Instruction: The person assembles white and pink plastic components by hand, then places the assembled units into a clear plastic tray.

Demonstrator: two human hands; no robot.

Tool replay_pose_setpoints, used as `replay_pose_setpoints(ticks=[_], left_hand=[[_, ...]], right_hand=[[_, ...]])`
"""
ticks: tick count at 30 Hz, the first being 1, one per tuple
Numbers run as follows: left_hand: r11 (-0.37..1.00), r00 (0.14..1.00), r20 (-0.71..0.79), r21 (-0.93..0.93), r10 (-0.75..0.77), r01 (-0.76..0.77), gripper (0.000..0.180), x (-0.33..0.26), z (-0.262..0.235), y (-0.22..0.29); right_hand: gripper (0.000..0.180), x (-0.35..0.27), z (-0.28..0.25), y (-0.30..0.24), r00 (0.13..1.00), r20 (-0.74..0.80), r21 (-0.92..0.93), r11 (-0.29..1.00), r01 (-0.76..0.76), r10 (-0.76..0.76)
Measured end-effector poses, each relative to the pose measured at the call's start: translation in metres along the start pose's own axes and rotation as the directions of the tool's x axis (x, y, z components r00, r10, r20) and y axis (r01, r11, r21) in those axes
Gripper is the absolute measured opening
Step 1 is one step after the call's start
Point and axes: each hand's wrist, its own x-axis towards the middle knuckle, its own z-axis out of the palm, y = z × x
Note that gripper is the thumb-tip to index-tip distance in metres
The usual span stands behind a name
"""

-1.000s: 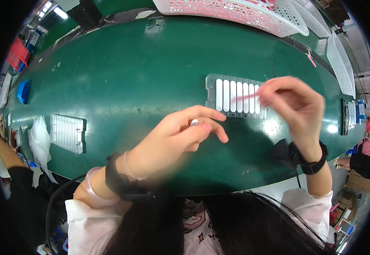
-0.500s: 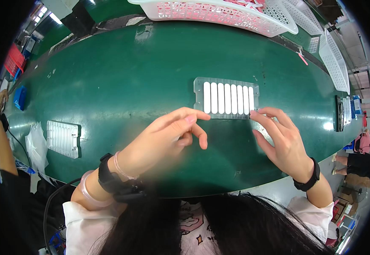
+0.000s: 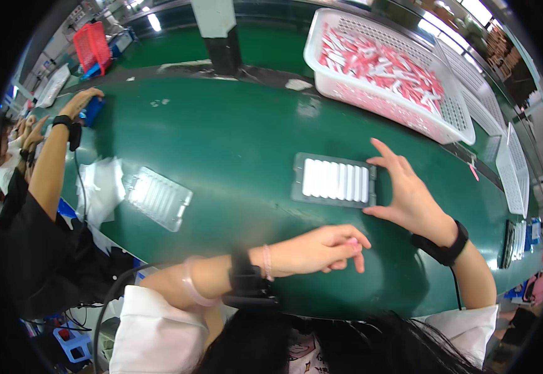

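Note:
A clear plastic tray (image 3: pixel 297 187) lies on the green table, with several white rounded strips (image 3: pixel 335 182) side by side in it. My right hand (image 3: pixel 408 190) spans the tray's right end. Its thumb is at the near corner and a finger at the far corner, while the index finger sticks out beyond. Nearer to me, my left hand (image 3: pixel 321 249) hovers below the tray, apart from it, palm turned down and fingers loosely bent. I see nothing held in it. A second clear tray (image 3: pixel 160 198) lies farther left, with no white strips visible in it.
Clear plastic bags (image 3: pixel 100 187) lie beside the second tray. At the left, a co-worker's hand (image 3: pixel 81 103) rests on a blue object (image 3: pixel 92 112). A white basket (image 3: pixel 383 103) of pink and white pieces stands at the far right, near other white baskets (image 3: pixel 513 168).
The view has swung left and up, bringing more of the basket into sight. My left hand has drawn back from the tray's near edge; my right hand has spread around its right end.

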Motion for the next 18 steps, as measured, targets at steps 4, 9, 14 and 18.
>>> replay_pose_setpoints(ticks=[4,9,14,18], left_hand=[[0.995,0.994,0.101,0.084,0.048,-0.056,0.037,0.004,-0.003,-0.011],[0.996,0.993,0.119,-0.079,-0.024,0.033,0.036,0.007,-0.002,-0.011],[0.998,0.989,0.133,-0.007,-0.062,0.064,0.029,0.006,0.002,-0.005],[0.982,0.994,0.069,0.176,-0.087,0.073,0.026,-0.002,-0.002,-0.001]], right_hand=[[0.09,0.082,0.029,-0.037,0.967,-0.046,-0.02,0.968,0.251,-0.252],[0.091,0.181,0.074,-0.096,0.937,-0.089,-0.063,0.94,0.334,-0.339],[0.089,0.249,0.114,-0.148,0.955,-0.127,-0.192,0.951,0.241,-0.268],[0.086,0.237,0.143,-0.19,0.889,-0.235,-0.304,0.898,0.318,-0.394]])
